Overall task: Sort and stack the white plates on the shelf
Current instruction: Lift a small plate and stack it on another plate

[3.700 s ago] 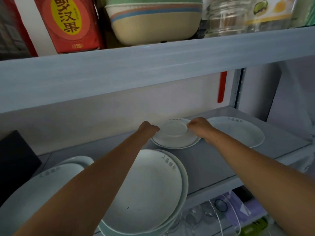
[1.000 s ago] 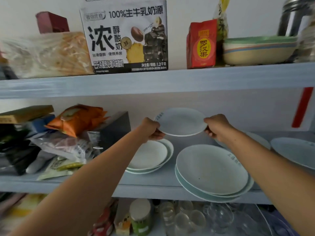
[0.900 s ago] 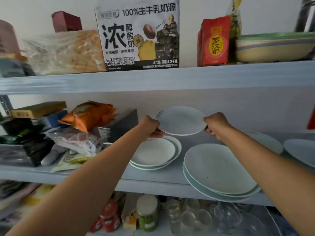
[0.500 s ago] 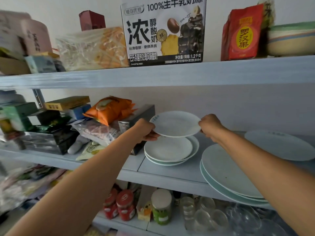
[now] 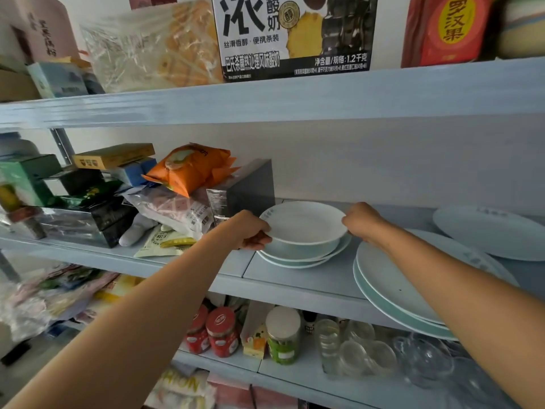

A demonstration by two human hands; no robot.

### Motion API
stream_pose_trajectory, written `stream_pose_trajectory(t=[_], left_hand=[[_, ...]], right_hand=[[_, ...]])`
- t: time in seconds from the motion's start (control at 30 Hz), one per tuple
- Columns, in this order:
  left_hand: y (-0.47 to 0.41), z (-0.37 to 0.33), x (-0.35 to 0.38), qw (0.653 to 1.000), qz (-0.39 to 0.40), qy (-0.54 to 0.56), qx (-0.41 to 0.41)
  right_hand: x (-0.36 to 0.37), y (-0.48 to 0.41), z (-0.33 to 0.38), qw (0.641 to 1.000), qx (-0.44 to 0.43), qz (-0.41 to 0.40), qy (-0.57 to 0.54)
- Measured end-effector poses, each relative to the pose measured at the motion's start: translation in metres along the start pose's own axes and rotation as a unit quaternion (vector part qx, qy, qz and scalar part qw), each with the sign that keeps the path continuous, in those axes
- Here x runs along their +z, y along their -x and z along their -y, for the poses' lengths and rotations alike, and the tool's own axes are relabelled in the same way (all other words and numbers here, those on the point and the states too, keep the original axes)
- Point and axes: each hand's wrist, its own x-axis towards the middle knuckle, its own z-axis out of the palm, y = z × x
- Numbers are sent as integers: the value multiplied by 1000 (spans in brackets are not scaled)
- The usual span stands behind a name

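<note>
I've got both hands on a small plate (image 5: 303,221): round, white, glossy, shallow, with faint grey lettering by its left rim. My left hand (image 5: 250,231) grips the left edge, fingers curled underneath. My right hand (image 5: 361,221) pinches the right edge, knuckles facing me. The plate sits level between the two hands, directly over a low pile of matching plates (image 5: 295,259) on the pale blue shelf (image 5: 295,278). It's right down on that pile, though I can't tell whether it is touching.

Just to the right, a pile of big plates (image 5: 389,284), smooth and pale with a greenish edge, hangs over the shelf's front lip beneath my right forearm. Further right and back lies another wide plate (image 5: 486,231).

Left of the small pile stands a dark grey box (image 5: 250,184), and a crinkly orange bag (image 5: 191,166) rests on plastic packets beside it.

On the shelf below, two jars with red lids (image 5: 221,332) stand next to a pale-lidded jar (image 5: 283,335) of something green, then a cluster of clear glasses (image 5: 354,349). Up top, a printed black-and-white carton (image 5: 295,33) stands near a red packet (image 5: 445,28).
</note>
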Motion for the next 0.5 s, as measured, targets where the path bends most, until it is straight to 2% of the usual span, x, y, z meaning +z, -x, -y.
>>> stream_pose_trajectory(t=[0.27, 0.5], left_hand=[[-5, 9, 4, 1000, -5, -24, -2], [-14, 19, 3, 996, -37, -79, 11]], right_hand=[[0, 10, 0, 996, -4, 4, 87], [-2, 14, 3, 993, 3, -10, 115]])
